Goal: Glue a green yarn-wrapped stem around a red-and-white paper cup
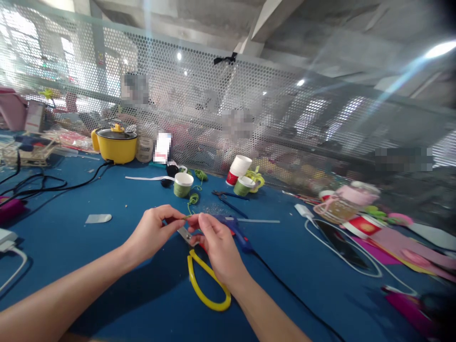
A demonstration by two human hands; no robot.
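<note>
My left hand (153, 232) and my right hand (219, 244) meet over the middle of the blue table. Between their pinched fingertips runs a thin strand of green yarn (187, 217). Beneath them lie scissors with yellow handles (204, 300), partly covered by my right hand. Just beyond my fingers is a small tangle of green yarn (193, 198), beside a paper cup wrapped in green (183, 189). A blue glue gun (243, 241) lies right of my right hand, a translucent glue stick (261, 221) at its rear and its black cord trailing toward the front.
Behind the hands are pliers (230, 203), stacked white cups (240, 166), a second green-wrapped cup (243, 186) and more green yarn (201, 175). A yellow pot (117, 146) stands back left. A cabled phone (342, 243) lies right. The perforated screen (199, 99) bounds the table's back.
</note>
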